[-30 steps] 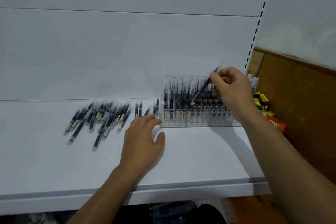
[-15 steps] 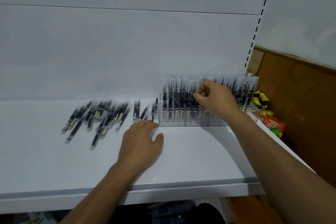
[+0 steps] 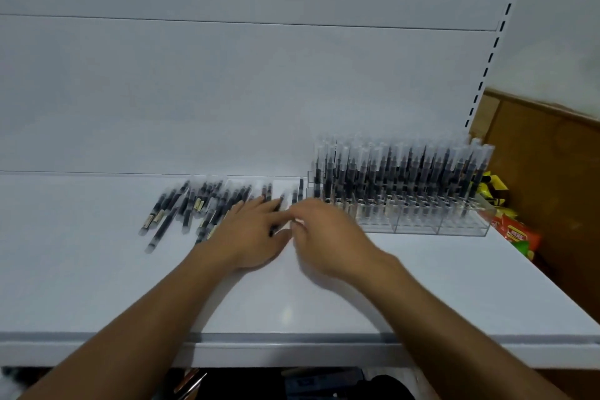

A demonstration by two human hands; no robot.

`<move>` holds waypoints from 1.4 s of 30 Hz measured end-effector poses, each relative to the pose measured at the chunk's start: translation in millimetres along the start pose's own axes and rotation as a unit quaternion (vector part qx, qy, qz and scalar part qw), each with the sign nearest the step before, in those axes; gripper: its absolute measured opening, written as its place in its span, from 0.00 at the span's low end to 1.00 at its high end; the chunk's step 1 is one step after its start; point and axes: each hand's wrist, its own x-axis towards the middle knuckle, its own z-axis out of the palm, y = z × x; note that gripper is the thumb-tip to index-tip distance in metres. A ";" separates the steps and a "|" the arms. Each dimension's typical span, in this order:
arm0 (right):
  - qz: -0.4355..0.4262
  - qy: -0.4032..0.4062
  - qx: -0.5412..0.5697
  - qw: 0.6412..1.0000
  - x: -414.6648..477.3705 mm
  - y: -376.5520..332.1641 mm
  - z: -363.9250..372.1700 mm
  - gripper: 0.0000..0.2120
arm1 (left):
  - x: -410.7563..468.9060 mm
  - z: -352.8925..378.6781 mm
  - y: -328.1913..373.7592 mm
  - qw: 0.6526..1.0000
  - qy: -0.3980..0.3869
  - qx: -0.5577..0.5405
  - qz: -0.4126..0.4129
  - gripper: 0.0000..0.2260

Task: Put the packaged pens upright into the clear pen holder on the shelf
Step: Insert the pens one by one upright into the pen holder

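Mid-frame, the right hand [image 3: 324,234] (blurred, grip unclear) reaches for loose pens [image 3: 207,204] beside the flat, open left hand [image 3: 250,234]; next: pinch one for the holder [image 3: 422,224].

A single head-worn wide-angle camera looks forward and down, close over the white shelf [image 3: 97,286], both hands [image 3: 250,234] at centre frame, forearms entering from below.

A smooth, matt white shelf [image 3: 373,295], apparently painted metal, is seen with a faint sheen. A clear, glossy plastic pen holder [image 3: 422,227] is shown. The pens [image 3: 194,208] are wrapped in transparent, shiny plastic sleeves. A wooden panel [image 3: 552,178], brown and matt, is seen alongside.
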 end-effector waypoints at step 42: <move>0.146 -0.131 -0.106 0.975 128.5 -21.7 38.8 0.13 | -52.0 -23.4 -39.4 0.961 0.147 0.031 -0.232 0.07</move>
